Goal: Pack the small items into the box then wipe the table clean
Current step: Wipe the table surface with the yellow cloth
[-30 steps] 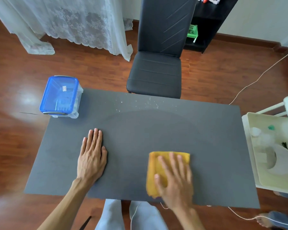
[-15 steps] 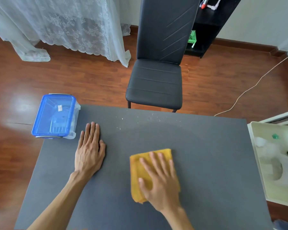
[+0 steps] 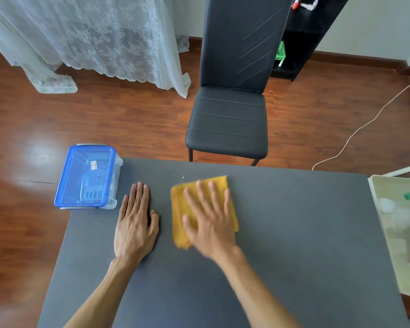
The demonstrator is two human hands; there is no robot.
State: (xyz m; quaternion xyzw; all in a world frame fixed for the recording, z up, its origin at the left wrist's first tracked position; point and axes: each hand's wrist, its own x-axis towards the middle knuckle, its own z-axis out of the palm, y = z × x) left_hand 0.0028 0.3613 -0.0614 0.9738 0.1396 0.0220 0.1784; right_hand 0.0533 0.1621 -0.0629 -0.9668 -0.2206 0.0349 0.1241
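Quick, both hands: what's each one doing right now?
Left hand: open, flat on the table, holding nothing.
Right hand: open, pressing the yellow cloth.

The table [image 3: 294, 233] is showing a matt, smooth grey top. The cloth [image 3: 182, 209] is looking soft and nubbly. The box [image 3: 85, 176] is gleaming as clear glossy plastic. The wood floor [image 3: 104, 119] is shining.

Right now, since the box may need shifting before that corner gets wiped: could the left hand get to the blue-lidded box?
Probably yes. The left hand lies flat on the table just right of the blue-lidded box, with bare tabletop between them and nothing in it. The right hand presses the yellow cloth.
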